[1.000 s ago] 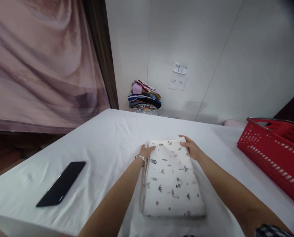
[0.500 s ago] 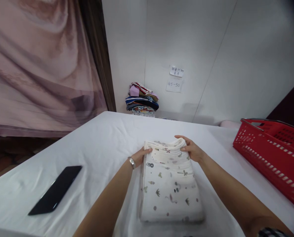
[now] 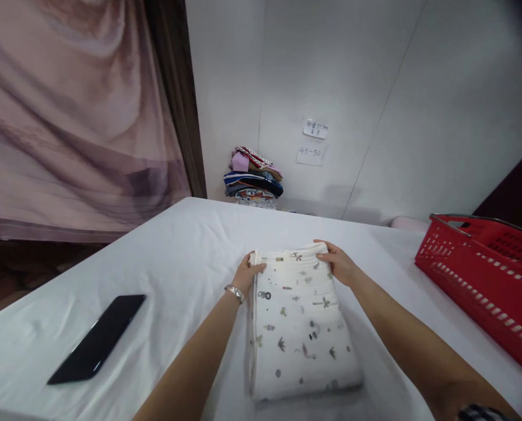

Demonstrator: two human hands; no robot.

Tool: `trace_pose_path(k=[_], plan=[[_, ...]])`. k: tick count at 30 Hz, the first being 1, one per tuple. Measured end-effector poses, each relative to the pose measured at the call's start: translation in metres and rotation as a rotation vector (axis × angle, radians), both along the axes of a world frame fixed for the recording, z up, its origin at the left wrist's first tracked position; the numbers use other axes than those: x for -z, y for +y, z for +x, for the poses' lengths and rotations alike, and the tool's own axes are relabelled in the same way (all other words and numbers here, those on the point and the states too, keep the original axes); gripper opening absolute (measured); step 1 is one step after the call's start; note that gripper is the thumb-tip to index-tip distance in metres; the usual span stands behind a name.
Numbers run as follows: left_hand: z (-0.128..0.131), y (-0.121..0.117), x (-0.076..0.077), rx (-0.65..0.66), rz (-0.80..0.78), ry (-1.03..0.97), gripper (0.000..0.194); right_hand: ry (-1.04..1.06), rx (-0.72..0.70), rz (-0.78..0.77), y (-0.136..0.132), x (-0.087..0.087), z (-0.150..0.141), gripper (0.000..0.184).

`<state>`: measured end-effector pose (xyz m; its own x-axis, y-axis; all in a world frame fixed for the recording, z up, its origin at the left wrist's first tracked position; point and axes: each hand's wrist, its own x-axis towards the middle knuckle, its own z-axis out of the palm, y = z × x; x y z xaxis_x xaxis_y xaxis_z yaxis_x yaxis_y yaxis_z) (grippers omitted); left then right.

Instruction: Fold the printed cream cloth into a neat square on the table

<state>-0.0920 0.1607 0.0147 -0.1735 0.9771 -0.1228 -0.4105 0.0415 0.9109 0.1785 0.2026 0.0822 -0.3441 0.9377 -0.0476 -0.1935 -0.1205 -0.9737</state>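
A folded white cloth [image 3: 302, 327] with small printed plants and animals lies on the white-covered table, its layers stacked thick. My left hand [image 3: 246, 275], with a silver bracelet at the wrist, grips its far left corner, thumb on top and fingers behind. At the far right corner my right hand [image 3: 336, 261] pinches the layers the same way, thumb over the print. The far edge between both hands is raised a little and held fairly straight. What the fingers do behind the cloth is mostly hidden.
A black phone-like slab [image 3: 98, 339] rests on the white sheet [image 3: 186, 257] at left. A red plastic basket [image 3: 484, 280] with a metal handle stands at right. Beyond the far edge is a pile of folded clothes [image 3: 254, 178] by the wall. A pink curtain [image 3: 68, 117] hangs at left.
The cloth's far edge, sagging and wavy before, is now pulled straighter between my hands. My left hand has shifted slightly left and wraps the corner more; the near end has tilted slightly.
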Motion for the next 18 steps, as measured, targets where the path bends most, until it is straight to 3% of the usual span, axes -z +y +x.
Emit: trace_pose_path(k=[8,12,16,18], plan=[[-0.022,0.028,0.013,-0.232,-0.113,0.263,0.068,-0.145,0.075,-0.042,0.064,0.031,-0.032,0.057],[-0.044,0.041,0.014,-0.341,-0.209,0.384,0.071,-0.546,0.146,0.089,0.094,0.044,-0.067,0.06],[-0.062,0.041,0.024,-0.383,-0.343,0.446,0.08,-0.757,0.145,0.183,0.091,0.062,-0.099,0.062],[-0.065,0.037,0.028,-0.367,-0.324,0.401,0.081,-0.812,0.119,0.247,0.08,0.07,-0.106,0.058]])
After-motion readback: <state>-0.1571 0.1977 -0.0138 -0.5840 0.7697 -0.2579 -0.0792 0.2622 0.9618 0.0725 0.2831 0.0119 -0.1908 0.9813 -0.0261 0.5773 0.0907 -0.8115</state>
